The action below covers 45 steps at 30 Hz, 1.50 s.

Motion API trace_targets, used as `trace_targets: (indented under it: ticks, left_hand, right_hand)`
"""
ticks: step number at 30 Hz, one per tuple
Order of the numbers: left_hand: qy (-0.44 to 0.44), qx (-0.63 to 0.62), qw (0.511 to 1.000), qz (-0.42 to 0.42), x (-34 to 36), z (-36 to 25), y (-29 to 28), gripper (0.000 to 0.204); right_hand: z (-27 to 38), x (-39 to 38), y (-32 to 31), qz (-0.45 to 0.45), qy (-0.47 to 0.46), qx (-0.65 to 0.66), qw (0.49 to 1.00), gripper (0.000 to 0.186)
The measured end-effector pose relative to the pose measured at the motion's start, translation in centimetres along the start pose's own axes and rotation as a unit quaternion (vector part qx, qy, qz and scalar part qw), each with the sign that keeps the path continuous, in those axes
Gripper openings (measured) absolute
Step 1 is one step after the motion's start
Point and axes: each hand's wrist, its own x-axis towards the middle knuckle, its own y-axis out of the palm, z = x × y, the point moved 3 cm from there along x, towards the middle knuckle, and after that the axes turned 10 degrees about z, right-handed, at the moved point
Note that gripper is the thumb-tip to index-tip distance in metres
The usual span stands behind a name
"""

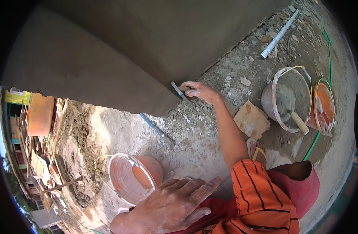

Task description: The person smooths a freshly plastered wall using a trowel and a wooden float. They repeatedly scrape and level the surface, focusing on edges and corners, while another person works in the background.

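Note:
My right hand (pixel 200 91) reaches out to the foot of the grey plastered wall (pixel 147 35), at the inner corner where two faces meet. Its fingers are closed on a thin, flat plastering trowel (pixel 180 93), seen edge-on against the wall; the handle is hidden. Close to my body, my left hand (pixel 173 204) is held back up, with fingers stretched and thumb apart, holding nothing. Pale plaster smears mark both hands. Just beyond the left hand stands a whitish-orange bucket (pixel 126 171) with a yellow handle.
On the right stand a bucket of grey mortar (pixel 286 95) with a roller-like handle in it and an orange bucket (pixel 323 105). A broken slab (pixel 251 119) lies by my foot. A metal bar (pixel 280 33), blue pipe (pixel 151 124) and green hose (pixel 311 146) lie on the rubble-strewn ground.

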Motion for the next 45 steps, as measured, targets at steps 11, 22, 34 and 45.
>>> trace_targets:
  ticks: [11, 22, 34, 45]
  left_hand:
    - [0.032, -0.03, 0.999, 0.011, 0.1, 0.2, 0.0, 0.065]
    - [0.02, 0.003, 1.0, 0.013, 0.6, 0.0, -0.3, 0.062]
    - [-0.011, 0.002, 1.0, 0.026, -0.1, -0.3, 0.0, 0.064]
    - [-0.013, -0.008, 1.0, 0.001, -1.3, 1.3, 0.8, 0.065]
  right_hand:
    - [13.8, 1.5, 3.9, 0.058, -0.148, -0.039, 0.987, 0.033]
    - [22.3, -2.9, 5.1, -0.099, -0.344, 0.07, 0.931, 0.038]
    - [-5.4, 4.3, 15.0, -0.497, -0.104, 0.352, 0.786, 0.035]
    - [15.9, 2.4, 22.1, -0.497, -0.347, -0.119, 0.786, 0.044]
